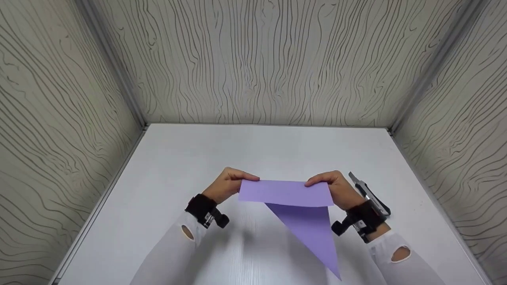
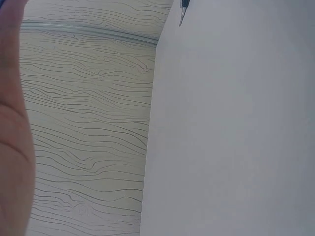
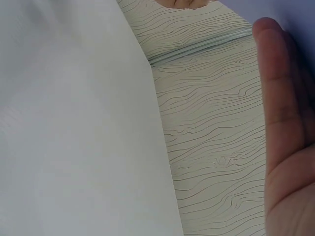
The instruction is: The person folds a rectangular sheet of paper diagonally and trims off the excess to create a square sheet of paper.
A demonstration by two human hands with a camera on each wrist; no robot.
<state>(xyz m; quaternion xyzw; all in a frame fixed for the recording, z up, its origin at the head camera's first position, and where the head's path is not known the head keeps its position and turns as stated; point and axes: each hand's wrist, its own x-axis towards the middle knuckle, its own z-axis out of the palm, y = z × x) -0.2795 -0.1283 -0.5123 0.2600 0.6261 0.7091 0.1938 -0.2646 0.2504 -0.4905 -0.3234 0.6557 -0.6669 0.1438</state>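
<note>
A sheet of purple paper is stretched between my two hands above the white table. Its upper part is a folded band, and below it a pointed triangular part hangs down toward the right. My left hand pinches the band's upper left corner, thumb on the near face. At the upper right, my right hand pinches the same edge, its other fingers behind the paper. In the right wrist view, straight fingers lie against the purple paper.
A utility knife with its blade out lies on the white table, just right of my right hand and partly behind the wrist. Wood-grain panels wall the table at the back and both sides.
</note>
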